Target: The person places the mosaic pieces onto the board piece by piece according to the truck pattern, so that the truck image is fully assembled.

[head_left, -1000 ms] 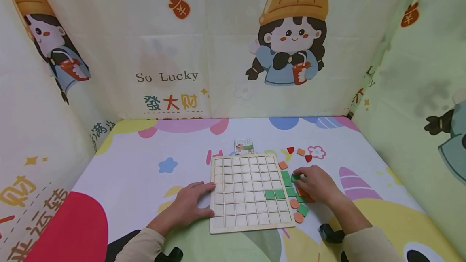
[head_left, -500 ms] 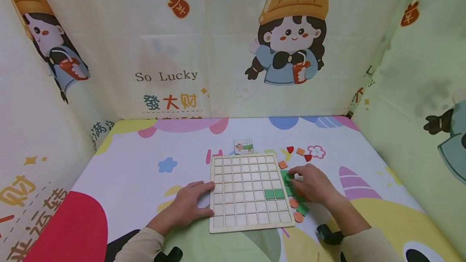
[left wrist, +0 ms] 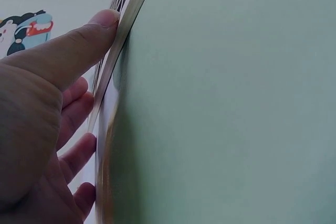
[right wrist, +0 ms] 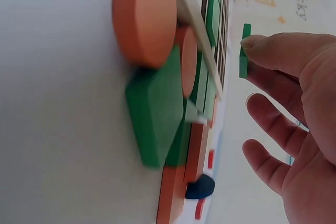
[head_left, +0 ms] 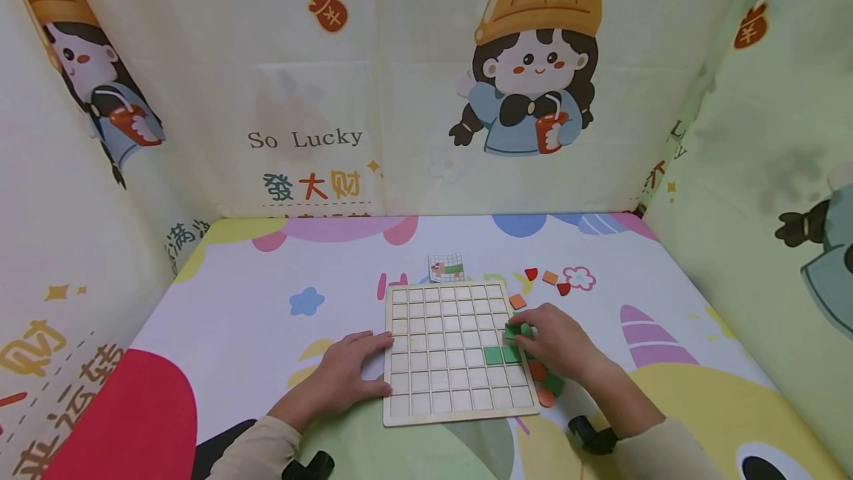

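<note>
A square wooden grid board (head_left: 433, 380) lies on the table, with two green square tiles (head_left: 493, 355) side by side in cells near its right edge. My left hand (head_left: 340, 375) touches the board's left edge; in the left wrist view its thumb (left wrist: 86, 45) and fingers lie along the rim, not curled round it. Over the right edge, my right hand (head_left: 563, 343) pinches a green tile (right wrist: 244, 51) between thumb and fingers, lifted above the board. Loose green (right wrist: 155, 111) and orange pieces (right wrist: 144, 19) lie beside the board, partly covered by that hand in the head view.
A small card with a grid picture (head_left: 446, 268) lies behind the board. Two red pieces (head_left: 531, 274) and an orange square tile (head_left: 550, 278) lie at the back right, with another orange tile (head_left: 517, 302) near the board's corner. Printed cloth walls surround the table.
My right hand has moved left from the loose pieces to above the board's right edge, carrying a green tile. The left hand has stayed at the left edge.
</note>
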A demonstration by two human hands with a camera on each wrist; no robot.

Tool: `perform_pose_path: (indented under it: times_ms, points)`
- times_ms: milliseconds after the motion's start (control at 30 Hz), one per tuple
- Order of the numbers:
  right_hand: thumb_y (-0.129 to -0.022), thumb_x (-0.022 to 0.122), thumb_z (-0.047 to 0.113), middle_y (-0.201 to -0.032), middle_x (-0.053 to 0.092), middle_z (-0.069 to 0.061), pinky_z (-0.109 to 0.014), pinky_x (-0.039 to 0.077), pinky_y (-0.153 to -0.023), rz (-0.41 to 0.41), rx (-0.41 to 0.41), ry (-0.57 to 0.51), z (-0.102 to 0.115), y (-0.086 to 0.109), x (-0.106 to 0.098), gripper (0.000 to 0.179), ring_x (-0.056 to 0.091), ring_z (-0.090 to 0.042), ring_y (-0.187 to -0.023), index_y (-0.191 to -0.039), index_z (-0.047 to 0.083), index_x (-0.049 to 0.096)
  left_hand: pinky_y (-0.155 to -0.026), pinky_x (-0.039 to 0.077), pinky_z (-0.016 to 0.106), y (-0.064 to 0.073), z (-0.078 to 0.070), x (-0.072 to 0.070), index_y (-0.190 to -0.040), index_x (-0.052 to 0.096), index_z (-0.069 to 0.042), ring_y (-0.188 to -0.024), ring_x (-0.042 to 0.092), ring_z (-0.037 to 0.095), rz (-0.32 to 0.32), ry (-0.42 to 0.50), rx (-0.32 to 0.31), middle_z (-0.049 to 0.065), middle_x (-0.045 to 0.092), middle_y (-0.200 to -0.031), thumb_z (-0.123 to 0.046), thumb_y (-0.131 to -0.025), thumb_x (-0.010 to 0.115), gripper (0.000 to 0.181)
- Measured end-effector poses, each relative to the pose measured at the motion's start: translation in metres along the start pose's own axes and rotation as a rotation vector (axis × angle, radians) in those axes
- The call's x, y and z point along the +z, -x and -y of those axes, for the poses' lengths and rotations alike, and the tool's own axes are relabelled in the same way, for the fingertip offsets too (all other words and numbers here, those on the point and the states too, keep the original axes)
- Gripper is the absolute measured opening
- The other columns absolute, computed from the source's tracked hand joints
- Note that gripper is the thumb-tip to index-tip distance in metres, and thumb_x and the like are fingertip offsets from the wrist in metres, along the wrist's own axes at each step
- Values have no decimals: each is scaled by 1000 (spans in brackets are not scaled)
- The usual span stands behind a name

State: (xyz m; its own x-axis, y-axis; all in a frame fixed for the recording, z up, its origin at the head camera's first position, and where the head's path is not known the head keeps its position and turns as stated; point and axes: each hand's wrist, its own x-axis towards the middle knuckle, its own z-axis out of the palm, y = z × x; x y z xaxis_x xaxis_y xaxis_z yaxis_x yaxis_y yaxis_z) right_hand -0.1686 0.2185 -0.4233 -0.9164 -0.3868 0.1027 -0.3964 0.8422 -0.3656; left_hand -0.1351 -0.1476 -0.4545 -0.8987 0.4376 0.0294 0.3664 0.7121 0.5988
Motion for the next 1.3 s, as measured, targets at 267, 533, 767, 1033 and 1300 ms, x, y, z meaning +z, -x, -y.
perform_pose_path:
  times_ms: [267,533,767,1033,1300]
  points:
    - [-86,78,14,-97,70,4,-40,52,-81,4,-33,-11,12,-2,9,19,57,-21,-93,-106,12,76,-105,33,62,0,-1,0,-138,59,-8,-135,42,40,2,6,4,5,56,-143,-34,-79,85,70]
    - [-87,77,14,-97,72,3,-37,51,-80,27,-91,6,26,-6,15,17,56,-18,-92,-104,12,76,-104,35,61,0,2,0,-137,59,-7,-133,44,39,-17,-2,27,5,57,-142,-32,-79,85,69]
    - [-88,76,14,-98,71,3,-37,51,-82,63,-183,-4,31,-9,21,16,58,-20,-93,-104,13,76,-105,33,61,0,1,0,-138,59,-8,-135,43,40,-6,4,7,4,56,-143,-33,-79,85,69]
    - [-89,76,15,-96,70,5,-33,50,-76,81,-190,-24,37,-10,25,16,55,-16,-88,-104,13,76,-106,33,61,0,1,1,-138,59,-8,-135,42,39,-6,8,7,4,56,-144,-33,-79,85,69]
    - [-89,75,16,-98,70,5,-33,50,-78,117,-189,-35,40,-11,27,17,55,-16,-90,-106,12,76,-106,33,61,0,1,0,-138,59,-7,-135,42,39,-8,14,12,4,56,-144,-33,-79,85,69]
